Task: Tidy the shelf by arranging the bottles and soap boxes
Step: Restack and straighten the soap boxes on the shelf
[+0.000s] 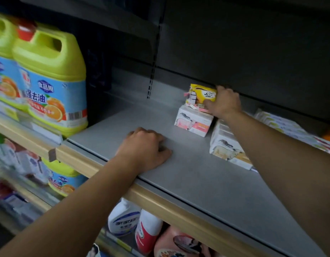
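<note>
On the far left stand two yellow-green detergent jugs (49,78), well apart from my work. My left hand (143,147) rests on the grey shelf (197,179), fingers loosely curled and gripping nothing. Further right, my right hand (224,102) grips a yellow soap box (203,94), its wrapper looking crumpled and torn at the left end, sitting atop a white and pink box (194,121) at the back of the shelf. I judge a careless pull could topple that stack or tear the wrapper further. A row of white boxes (227,147) lies just right.
</note>
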Demonstrator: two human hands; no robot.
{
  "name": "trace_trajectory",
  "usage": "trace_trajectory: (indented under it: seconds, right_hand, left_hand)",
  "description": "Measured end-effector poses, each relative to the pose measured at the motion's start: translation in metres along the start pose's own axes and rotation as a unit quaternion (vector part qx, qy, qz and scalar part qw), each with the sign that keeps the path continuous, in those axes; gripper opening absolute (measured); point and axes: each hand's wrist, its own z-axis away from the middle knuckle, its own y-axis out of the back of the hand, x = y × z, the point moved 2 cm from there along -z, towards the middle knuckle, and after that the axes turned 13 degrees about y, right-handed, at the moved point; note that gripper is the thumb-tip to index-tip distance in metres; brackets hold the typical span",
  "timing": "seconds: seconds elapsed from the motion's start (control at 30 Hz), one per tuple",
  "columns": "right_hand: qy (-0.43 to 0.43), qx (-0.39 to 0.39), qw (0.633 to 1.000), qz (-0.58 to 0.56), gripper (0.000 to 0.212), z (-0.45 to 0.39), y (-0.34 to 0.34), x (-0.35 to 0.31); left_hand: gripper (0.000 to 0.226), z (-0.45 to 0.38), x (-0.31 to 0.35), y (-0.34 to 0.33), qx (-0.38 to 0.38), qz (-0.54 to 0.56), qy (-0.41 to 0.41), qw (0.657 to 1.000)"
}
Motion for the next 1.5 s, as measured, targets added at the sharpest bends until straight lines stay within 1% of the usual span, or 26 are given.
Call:
trace_trajectory:
  seconds: [0.07,0.13,0.2,0.23,0.3,0.4,0.47,0.5,0.53,0.57,0.63,0.67,0.7,0.73,0.77,0.8,0.87,0.9,0.97,1.03,1.13,1.33,1.4,1.43,1.47,1.5]
  right_hand:
    - [0.015,0.000,0.999,0.035,0.050,-0.005,-0.003,-0.002]
    - [0.049,0.031,0.996,0.064,0.046,-0.004,-0.002,-0.008]
    - [0.083,0.055,0.993,0.069,0.043,0.003,0.003,-0.016]
    - [0.091,0.064,0.992,0.051,0.041,0.008,0.008,-0.019]
    - [0.085,0.089,0.992,-0.019,0.037,0.023,0.021,-0.026]
    - [0.052,0.131,0.979,-0.149,0.035,0.063,0.044,-0.032]
    - [0.015,0.133,0.955,-0.264,0.036,0.099,0.057,-0.035]
    - [-0.005,0.134,0.939,-0.317,0.037,0.118,0.061,-0.036]
    - [-0.023,0.134,0.920,-0.367,0.038,0.136,0.064,-0.036]
    - [-0.040,0.131,0.899,-0.415,0.037,0.154,0.064,-0.036]
    - [-0.072,0.128,0.851,-0.504,0.033,0.187,0.060,-0.033]
    - [-0.085,0.130,0.830,-0.535,0.031,0.201,0.057,-0.032]
    - [-0.094,0.131,0.813,-0.560,0.030,0.214,0.053,-0.030]
    - [-0.098,0.128,0.800,-0.578,0.029,0.225,0.050,-0.028]
    - [-0.098,0.122,0.797,-0.584,0.029,0.235,0.047,-0.025]
    - [-0.091,0.116,0.803,-0.577,0.029,0.243,0.044,-0.023]
    - [-0.075,0.104,0.828,-0.546,0.031,0.255,0.039,-0.019]
    - [-0.068,0.098,0.837,-0.534,0.034,0.257,0.038,-0.019]
    - [-0.041,0.089,0.852,-0.514,0.036,0.257,0.036,-0.020]
    - [-0.016,0.085,0.865,-0.494,0.030,0.257,0.035,-0.022]
    - [-0.012,0.090,0.869,-0.487,0.027,0.258,0.032,-0.019]
    - [-0.006,0.103,0.867,-0.487,0.033,0.258,0.032,-0.018]
    - [-0.008,0.106,0.863,-0.494,0.041,0.258,0.033,-0.018]
    - [-0.013,0.106,0.864,-0.492,0.046,0.257,0.033,-0.018]
    - [-0.017,0.106,0.868,-0.484,0.050,0.257,0.033,-0.019]
    - [-0.016,0.107,0.874,-0.474,0.056,0.257,0.034,-0.020]
  left_hand:
    - [0.065,-0.002,-0.001,0.000,-0.009,0.004,0.006,1.000]
    - [0.066,-0.002,-0.001,0.000,-0.010,0.015,0.010,1.000]
    - [0.067,-0.002,-0.002,0.000,-0.013,0.021,0.011,1.000]
    - [0.067,-0.002,-0.002,-0.001,-0.013,0.022,0.012,1.000]
    - [0.067,-0.003,-0.004,-0.002,-0.018,0.027,0.019,0.999]
    - [0.057,-0.003,-0.005,0.000,-0.022,0.028,0.019,0.999]
    - [0.054,0.001,-0.001,0.007,-0.029,0.040,0.020,0.999]
    - [0.054,0.003,0.003,0.012,-0.034,0.073,0.023,0.996]
    - [0.055,0.008,0.010,0.018,-0.043,0.143,0.032,0.988]
    - [0.055,0.015,0.018,0.022,-0.059,0.241,0.042,0.968]
    - [0.046,0.033,0.041,0.031,-0.104,0.443,0.032,0.890]
    - [0.039,0.044,0.053,0.034,-0.123,0.507,0.014,0.853]
    - [0.031,0.054,0.066,0.035,-0.137,0.548,-0.003,0.825]
    - [0.026,0.064,0.077,0.035,-0.144,0.574,-0.017,0.806]
    - [0.024,0.073,0.086,0.034,-0.141,0.585,-0.028,0.799]
    - [0.023,0.080,0.093,0.032,-0.128,0.574,-0.038,0.808]
    - [0.018,0.089,0.100,0.027,-0.087,0.512,-0.056,0.853]
    - [0.017,0.091,0.100,0.025,-0.069,0.487,-0.060,0.869]
    - [0.022,0.093,0.097,0.024,-0.044,0.470,-0.062,0.879]
    - [0.028,0.095,0.093,0.023,-0.019,0.458,-0.067,0.886]
    - [0.031,0.097,0.094,0.020,0.010,0.416,-0.087,0.905]
    - [0.031,0.095,0.093,0.019,0.007,0.421,-0.083,0.903]
    - [0.020,0.093,0.092,0.018,-0.009,0.432,-0.066,0.899]
    - [0.011,0.091,0.091,0.018,-0.012,0.438,-0.055,0.897]
    - [0.007,0.090,0.090,0.018,-0.017,0.448,-0.036,0.893]
    - [0.014,0.088,0.089,0.017,-0.025,0.463,-0.008,0.886]
